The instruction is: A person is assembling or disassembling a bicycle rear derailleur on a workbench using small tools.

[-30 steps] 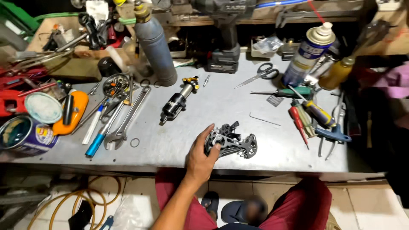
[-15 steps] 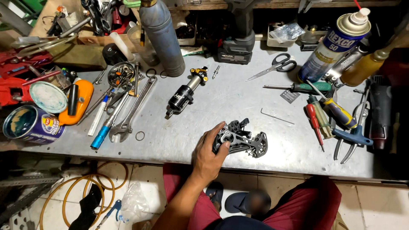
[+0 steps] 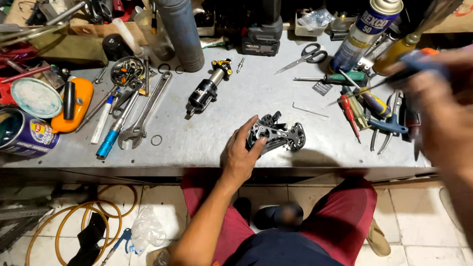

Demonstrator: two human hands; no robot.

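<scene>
Grey derailleur (image 3: 277,135) under left hand (image 3: 241,155) (pliers (image 3: 387,125), screwdrivers (image 3: 350,111) beside).

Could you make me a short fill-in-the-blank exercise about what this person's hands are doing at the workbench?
1. The left hand grips a grey metal ____ part with toothed wheels.
2. The right hand, blurred, holds a thin tool with a ____ handle.
3. The scissors lie with their blades ____.
4. The black shock lies between the derailleur and the upright grey ____.

Missing words: derailleur; blue; shut; cylinder
</scene>
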